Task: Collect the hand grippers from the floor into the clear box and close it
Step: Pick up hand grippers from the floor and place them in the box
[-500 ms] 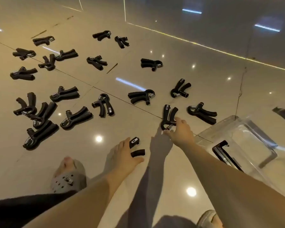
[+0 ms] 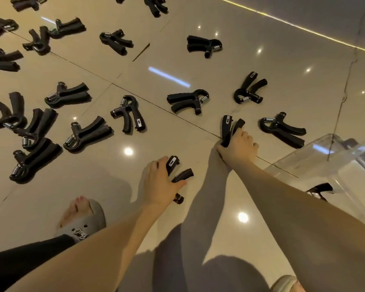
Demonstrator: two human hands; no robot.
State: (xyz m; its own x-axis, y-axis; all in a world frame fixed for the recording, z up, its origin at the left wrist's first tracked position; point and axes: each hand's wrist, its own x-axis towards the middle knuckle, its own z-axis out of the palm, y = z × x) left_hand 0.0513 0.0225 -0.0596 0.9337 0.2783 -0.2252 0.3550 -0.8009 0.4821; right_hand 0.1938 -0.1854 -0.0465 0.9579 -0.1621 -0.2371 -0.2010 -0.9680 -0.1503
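Several black hand grippers lie scattered over the glossy beige floor, most of them to the left and far side. My left hand (image 2: 160, 184) grips one hand gripper (image 2: 177, 171) near the floor, its handles sticking out past my fingers. My right hand (image 2: 238, 148) grips another hand gripper (image 2: 229, 128) by its base, handles pointing away from me. The clear box (image 2: 329, 163) stands on the floor at the right, just beyond my right forearm, with a black item (image 2: 320, 189) visible inside. Another hand gripper (image 2: 282, 128) lies between my right hand and the box.
My foot in a grey clog (image 2: 82, 220) stands at the lower left, a second clog (image 2: 287, 284) at the bottom edge. A wall with a lit strip (image 2: 293, 24) runs along the far right. Dark tile joints cross the floor.
My right hand has closed round the gripper it was reaching for. My left hand has taken a firmer hold of its gripper. The view has moved closer to the floor.
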